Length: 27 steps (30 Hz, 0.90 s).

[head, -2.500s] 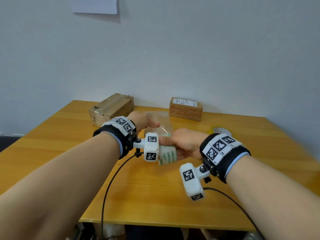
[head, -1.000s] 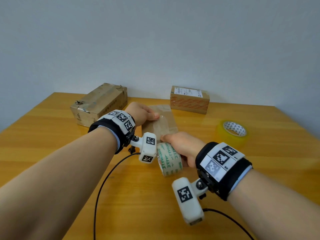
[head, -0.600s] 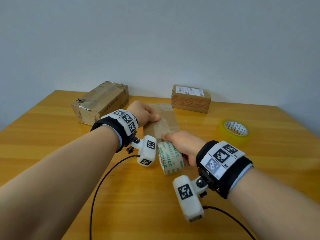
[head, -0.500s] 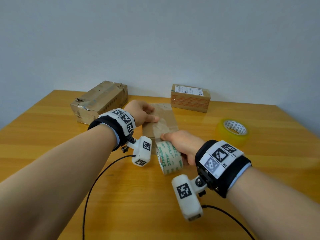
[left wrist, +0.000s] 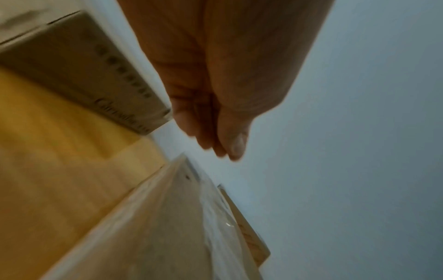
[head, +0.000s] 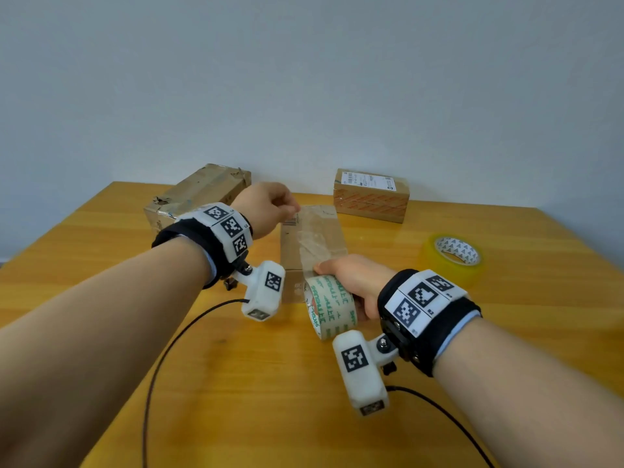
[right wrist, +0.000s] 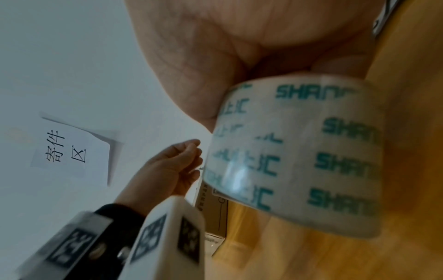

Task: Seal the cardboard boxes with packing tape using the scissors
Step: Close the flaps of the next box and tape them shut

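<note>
Right hand (head: 354, 278) grips tape roll (head: 330, 307) at the centre box's (head: 312, 243) near edge, fingers wrapped round it. Left hand (head: 266, 207) hovers over the far end, fingers loosely curled, holding nothing.

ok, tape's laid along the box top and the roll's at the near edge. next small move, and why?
Probably cut the tape, though no scissors show in any view. The right hand grips the printed tape roll at the near edge of the middle box, with the strip already along its top. The left hand is above the far end, holding nothing, so it is free to fetch them.

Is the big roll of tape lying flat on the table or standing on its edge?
On its edge. The printed tape roll is gripped upright by the right hand at the near end of the middle box.
</note>
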### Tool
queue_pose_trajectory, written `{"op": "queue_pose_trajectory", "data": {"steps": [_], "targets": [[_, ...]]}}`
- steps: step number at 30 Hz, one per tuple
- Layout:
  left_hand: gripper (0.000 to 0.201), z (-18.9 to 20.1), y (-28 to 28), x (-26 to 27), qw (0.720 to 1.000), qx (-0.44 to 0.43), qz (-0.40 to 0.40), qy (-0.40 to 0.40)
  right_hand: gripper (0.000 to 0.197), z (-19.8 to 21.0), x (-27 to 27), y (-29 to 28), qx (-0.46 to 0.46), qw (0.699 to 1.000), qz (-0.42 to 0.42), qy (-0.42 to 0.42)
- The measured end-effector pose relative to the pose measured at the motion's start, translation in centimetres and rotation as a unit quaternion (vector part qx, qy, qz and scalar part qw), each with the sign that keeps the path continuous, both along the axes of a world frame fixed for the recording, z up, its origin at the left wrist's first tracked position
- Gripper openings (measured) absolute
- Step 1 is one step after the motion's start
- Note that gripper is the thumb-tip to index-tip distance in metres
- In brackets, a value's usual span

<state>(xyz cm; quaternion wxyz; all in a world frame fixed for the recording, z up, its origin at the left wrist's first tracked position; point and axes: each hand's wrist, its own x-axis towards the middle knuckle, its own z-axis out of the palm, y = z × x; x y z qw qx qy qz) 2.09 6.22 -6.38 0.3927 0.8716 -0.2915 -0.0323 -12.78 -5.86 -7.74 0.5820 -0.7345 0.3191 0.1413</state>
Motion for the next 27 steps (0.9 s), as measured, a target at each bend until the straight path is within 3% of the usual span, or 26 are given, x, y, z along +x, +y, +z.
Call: {"op": "queue_pose_trajectory", "data": {"steps": [3,6,8,11,17,20,23,25,27], "targets": [[0.026,1.4,0.3,-2.4,0.983,0.115,-0.128,-0.063,0.022,0.1,0.0,0.0,-0.016,1.000,0.004,0.002],[0.042,1.5,0.0,-4.3,0.936,0.266,-0.195,-0.127,0.023,0.1,0.0,0.1,-0.033,0.999,0.015,-0.003],[0.043,1.2,-0.2,-4.9,0.908,0.330,-0.223,-0.130,0.024,0.1,-0.2,0.1,-0.047,0.999,0.019,-0.012],[0.053,-0.1,-0.2,-4.9,0.889,0.376,-0.244,-0.096,0.024,0.1,-0.2,0.1,-0.042,0.999,0.027,-0.017],[0.065,-1.6,-0.2,-4.5,0.905,0.389,-0.175,-0.016,0.027,-0.2,-0.2,0.4,-0.046,0.999,0.005,0.004],[0.064,-1.6,-0.4,-4.6,0.905,0.388,-0.174,-0.014,0.027,-1.0,-0.4,0.6,0.012,0.999,-0.031,0.007],[0.064,-1.4,0.8,-4.4,0.917,0.348,-0.197,-0.003,0.027,-1.1,-0.5,0.8,0.013,0.999,-0.035,0.005],[0.070,-1.5,1.8,-4.6,0.921,0.321,-0.219,-0.014,0.026,-1.0,-0.3,0.6,-0.011,1.000,-0.023,-0.001],[0.076,-2.0,2.2,-5.0,0.907,0.346,-0.226,-0.080,0.026,-1.1,0.0,0.4,-0.027,0.999,-0.015,-0.012]]}}
